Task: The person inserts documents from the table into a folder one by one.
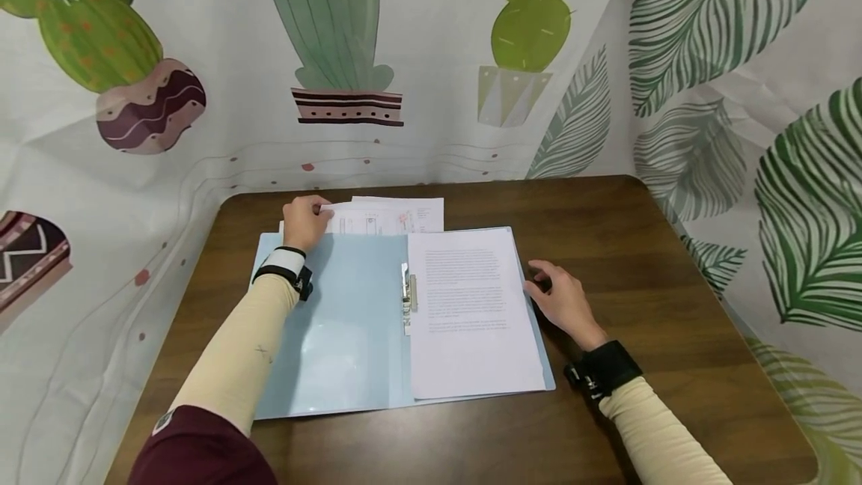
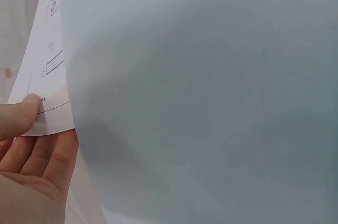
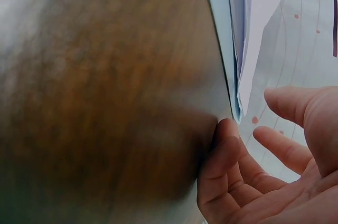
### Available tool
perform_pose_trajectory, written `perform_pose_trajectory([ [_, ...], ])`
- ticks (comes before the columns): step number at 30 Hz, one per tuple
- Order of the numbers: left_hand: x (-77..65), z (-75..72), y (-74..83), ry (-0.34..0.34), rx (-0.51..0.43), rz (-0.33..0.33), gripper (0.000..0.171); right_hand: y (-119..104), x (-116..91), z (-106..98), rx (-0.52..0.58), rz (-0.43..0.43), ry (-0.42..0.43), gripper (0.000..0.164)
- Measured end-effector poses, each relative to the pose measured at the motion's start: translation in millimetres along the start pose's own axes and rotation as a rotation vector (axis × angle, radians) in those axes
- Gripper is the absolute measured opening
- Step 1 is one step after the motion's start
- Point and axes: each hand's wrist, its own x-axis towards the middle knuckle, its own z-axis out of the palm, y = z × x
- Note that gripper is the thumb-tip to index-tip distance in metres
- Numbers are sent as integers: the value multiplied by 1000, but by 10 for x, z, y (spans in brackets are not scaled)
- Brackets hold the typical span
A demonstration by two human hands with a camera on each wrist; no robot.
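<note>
A light blue folder (image 1: 343,305) lies spread on the table, with a metal clip (image 1: 411,294) near its fold. Printed sheets (image 1: 465,290) rest on its right half. Loose papers with drawings (image 1: 387,219) stick out beyond the folder's far edge on the left. At their corner, my left hand (image 1: 306,221) pinches a sheet of paper (image 2: 47,76), thumb on top and fingers beneath. My right hand (image 1: 564,302) is at the folder's right edge, fingers loosely bent and holding nothing; in the right wrist view its fingertips (image 3: 227,129) are close to that edge.
The brown wooden table (image 1: 599,230) has rounded far corners. Right behind it hangs a white cloth (image 1: 438,58) printed with cacti and leaves.
</note>
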Motion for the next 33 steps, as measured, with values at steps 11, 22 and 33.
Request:
perform_pose_trajectory([
  [11,-69,-159,283,34,-75,110,15,6,22,-34,-7,1,-13,47],
  [22,-100,-357,542,90,-69,249,12,9,19,-22,-2,16,-23,47],
  [33,-88,-684,907,155,-67,355,12,18,14,-11,5,7,-16,47],
])
